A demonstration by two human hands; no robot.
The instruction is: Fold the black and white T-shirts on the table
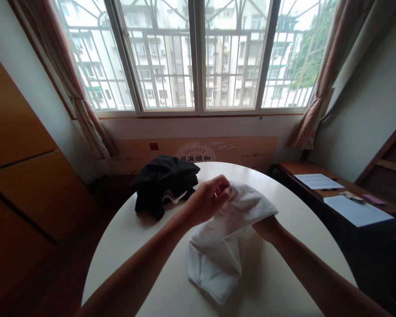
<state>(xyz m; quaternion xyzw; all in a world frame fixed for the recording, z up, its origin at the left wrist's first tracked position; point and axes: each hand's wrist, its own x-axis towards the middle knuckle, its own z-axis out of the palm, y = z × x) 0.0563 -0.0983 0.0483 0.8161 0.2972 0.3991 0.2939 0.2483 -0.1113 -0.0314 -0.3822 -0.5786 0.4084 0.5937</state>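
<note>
Round white worktop (300, 207) stands before barred window (198, 66); curtains (86, 119) tied back at both sides. Wooden cabinet (23, 189) at left; low wooden table (292, 168) at right, bearing papers (356, 210). Crumpled black cloth (168, 176) on worktop's far left part. White cloth (229, 246) near middle, upper part raised, lower part hanging toward worktop. Left hand (214, 198): fingers curled, pinching white cloth's upper part. Right hand (266, 226): partly covered by white cloth's right edge, fingers hidden; cannot tell whether grasping.
</note>
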